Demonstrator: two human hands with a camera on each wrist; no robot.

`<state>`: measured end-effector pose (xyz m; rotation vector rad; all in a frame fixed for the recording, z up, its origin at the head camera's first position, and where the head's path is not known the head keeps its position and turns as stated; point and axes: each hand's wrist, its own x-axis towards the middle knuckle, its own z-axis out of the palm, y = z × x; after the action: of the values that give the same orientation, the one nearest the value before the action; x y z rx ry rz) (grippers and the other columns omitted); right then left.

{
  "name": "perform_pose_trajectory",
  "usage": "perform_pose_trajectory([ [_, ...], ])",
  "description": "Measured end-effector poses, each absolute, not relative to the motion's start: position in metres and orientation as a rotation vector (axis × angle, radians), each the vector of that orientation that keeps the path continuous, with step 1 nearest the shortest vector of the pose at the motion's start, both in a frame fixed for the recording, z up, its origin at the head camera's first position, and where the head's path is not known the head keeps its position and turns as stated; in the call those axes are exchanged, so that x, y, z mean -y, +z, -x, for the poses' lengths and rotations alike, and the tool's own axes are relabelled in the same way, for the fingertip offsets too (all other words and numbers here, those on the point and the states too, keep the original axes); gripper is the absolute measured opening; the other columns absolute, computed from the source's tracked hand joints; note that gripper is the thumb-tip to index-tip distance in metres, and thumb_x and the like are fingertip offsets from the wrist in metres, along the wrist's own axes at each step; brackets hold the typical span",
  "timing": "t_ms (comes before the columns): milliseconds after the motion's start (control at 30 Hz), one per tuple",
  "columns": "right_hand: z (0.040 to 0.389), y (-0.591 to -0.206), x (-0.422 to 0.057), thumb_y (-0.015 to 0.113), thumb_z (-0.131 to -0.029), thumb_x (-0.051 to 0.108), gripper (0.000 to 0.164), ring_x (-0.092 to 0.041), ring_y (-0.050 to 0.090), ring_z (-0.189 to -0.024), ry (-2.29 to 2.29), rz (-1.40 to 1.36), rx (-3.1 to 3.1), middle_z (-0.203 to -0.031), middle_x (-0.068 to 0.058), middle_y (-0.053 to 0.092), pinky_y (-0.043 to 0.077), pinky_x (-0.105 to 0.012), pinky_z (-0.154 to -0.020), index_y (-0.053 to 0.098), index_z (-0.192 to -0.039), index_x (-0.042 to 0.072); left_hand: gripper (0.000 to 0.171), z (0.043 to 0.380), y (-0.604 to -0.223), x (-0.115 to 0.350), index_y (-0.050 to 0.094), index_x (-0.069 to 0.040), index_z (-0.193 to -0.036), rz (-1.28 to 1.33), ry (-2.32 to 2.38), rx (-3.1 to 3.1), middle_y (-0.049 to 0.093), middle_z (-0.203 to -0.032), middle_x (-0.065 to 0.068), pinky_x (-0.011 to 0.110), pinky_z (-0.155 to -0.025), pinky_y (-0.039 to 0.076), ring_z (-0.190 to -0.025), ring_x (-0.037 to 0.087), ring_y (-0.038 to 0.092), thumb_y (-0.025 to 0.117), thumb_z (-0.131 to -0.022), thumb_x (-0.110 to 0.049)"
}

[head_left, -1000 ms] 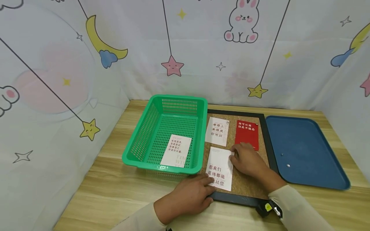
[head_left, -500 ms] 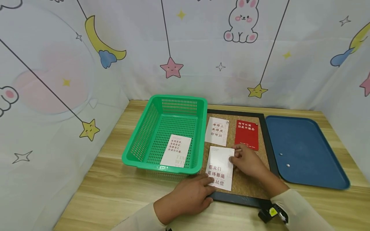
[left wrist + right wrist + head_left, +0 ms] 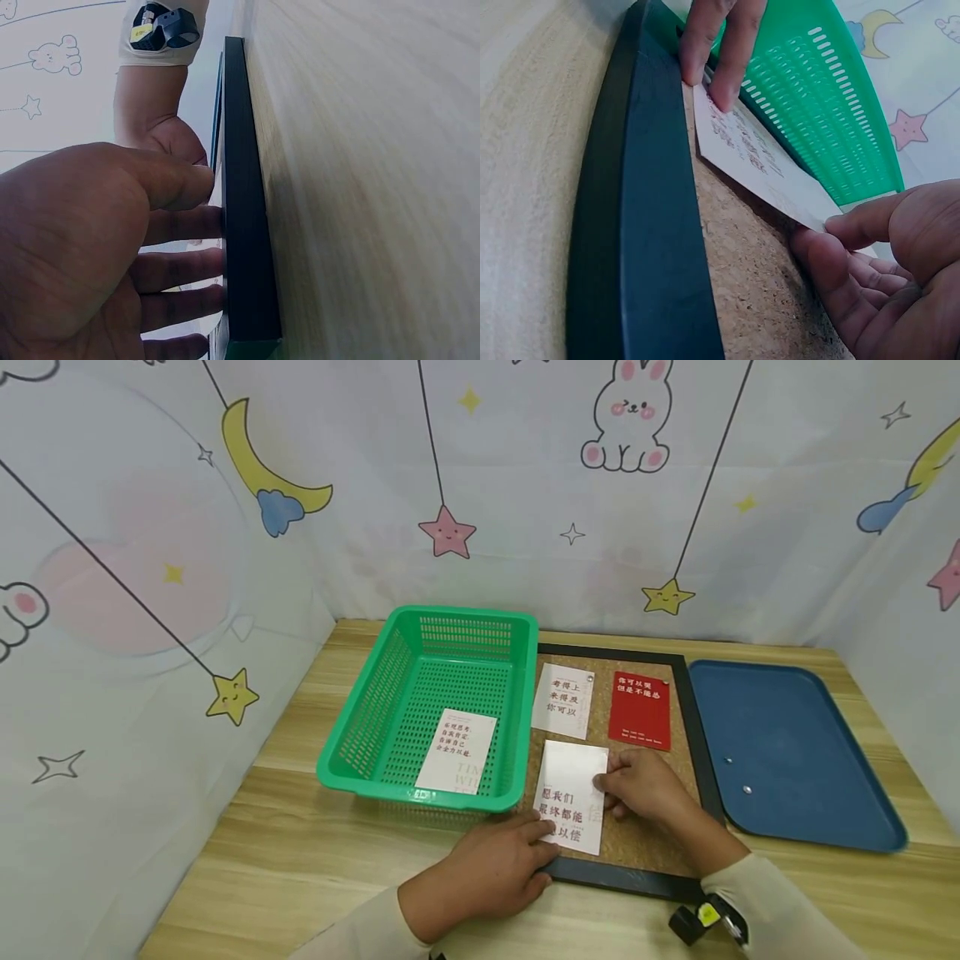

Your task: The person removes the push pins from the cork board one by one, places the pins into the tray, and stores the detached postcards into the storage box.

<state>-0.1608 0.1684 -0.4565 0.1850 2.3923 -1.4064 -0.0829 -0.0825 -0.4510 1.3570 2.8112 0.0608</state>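
A white card (image 3: 567, 772) with dark red characters lies on a black-framed cork board (image 3: 652, 827). My right hand (image 3: 643, 782) pinches its right edge between thumb and finger; in the right wrist view that edge is lifted off the cork. At the card's lower left, my left hand (image 3: 491, 870) rests with extended fingertips pressing the corner. The left wrist view shows those fingers (image 3: 184, 271) straight across the board's black frame (image 3: 247, 210). Farther back on the board are another white card (image 3: 564, 702) and a red card (image 3: 640, 714), each with a pin at its top right corner.
A green basket (image 3: 352, 693) stands left of the board, overlapping its left side, with a white card (image 3: 457, 752) inside. To the right lies a blue tray (image 3: 795, 743) holding two small metallic pins (image 3: 747, 790). Printed white cloth (image 3: 517, 485) walls the table behind and at both sides.
My right hand has moved down from the card's upper right corner along its right edge, uncovering the red card's lower part. My left hand has stayed in place.
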Motion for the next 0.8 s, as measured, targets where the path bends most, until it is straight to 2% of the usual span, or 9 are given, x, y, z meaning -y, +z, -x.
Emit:
perform_pose_trajectory([
  [633, 0.1593, -0.4600, -0.1664, 0.073, -0.093, 0.009, 0.015, -0.020, 0.064, -0.056, -1.363, -0.204, -2.439, -0.071, -0.012, 0.067, 0.056, -0.031, -0.054, 0.063, -0.100, -0.001, 0.038, 0.0826, -0.4521, 0.0848, 0.069, -0.022, -0.131, -1.430, 0.025, -2.824, 0.059, -0.140, -0.002, 0.035, -0.112, 0.040, -0.135, 0.020, 0.052, 0.067, -0.098, -0.041],
  [800, 0.1594, -0.4616, -0.1675, 0.072, -0.093, 0.009, 0.015, -0.019, 0.064, -0.056, -1.358, -0.185, -2.457, -0.071, -0.011, 0.067, 0.056, -0.031, -0.054, 0.063, -0.099, 0.000, 0.037, 0.0822, -0.4525, 0.0844, 0.067, -0.023, -0.133, -1.457, 0.076, -2.848, 0.058, -0.143, -0.002, 0.035, -0.109, 0.043, -0.136, 0.020, 0.051, 0.062, -0.101, -0.041],
])
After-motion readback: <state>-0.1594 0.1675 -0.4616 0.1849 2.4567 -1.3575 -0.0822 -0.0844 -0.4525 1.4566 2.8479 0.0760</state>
